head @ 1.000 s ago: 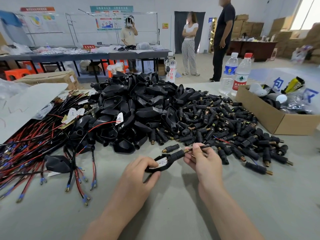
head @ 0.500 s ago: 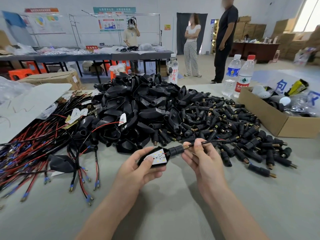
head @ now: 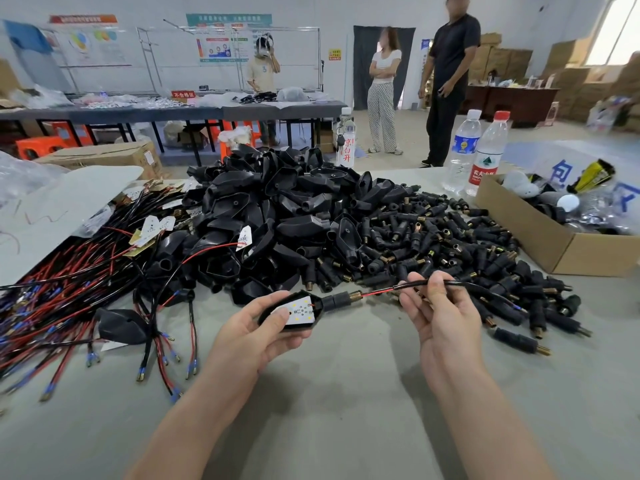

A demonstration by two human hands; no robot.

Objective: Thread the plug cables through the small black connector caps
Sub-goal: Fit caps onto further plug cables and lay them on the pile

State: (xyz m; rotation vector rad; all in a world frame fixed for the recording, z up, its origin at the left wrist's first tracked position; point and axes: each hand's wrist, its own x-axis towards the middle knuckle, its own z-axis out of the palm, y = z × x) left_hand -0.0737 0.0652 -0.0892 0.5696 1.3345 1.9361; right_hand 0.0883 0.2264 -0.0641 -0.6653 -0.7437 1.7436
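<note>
The cable (head: 460,285) you work on is held in the air above the table (head: 346,393), just in front of you. It runs from the black housing (head: 294,311) in your left hand (head: 249,337), through one small connector cap (head: 337,300), and on to your right hand (head: 443,317). The cap sits against the neck of the housing with its brass end toward the right, and the red and black wires come out of it. So I judge the threading of this piece as nearly finished: the cable is through the cap.

Your left hand grasps the housing, fingers curled under it and the thumb laid on the white board inside. Your right hand pinches the cable between thumb and forefinger, the other fingers loosely bent below. The free end, with a blue terminal, trails to the right over the pile.

The next move, I think, asks for a gentle pull to take up the slack and a check that the cap is seated straight. After that you put this piece down and take a new cable and a new cap.

Counted, you have one cable, one cap and one housing in your hands. The loose caps (head: 450,244) on the table are too many to count, and so are the black housings (head: 277,209) heaped beside them and the wire bundle (head: 69,278) at the left. Behind stand three water bottles (head: 488,157), one open cardboard box (head: 519,233) at the right, and three people (head: 382,88) far back.
</note>
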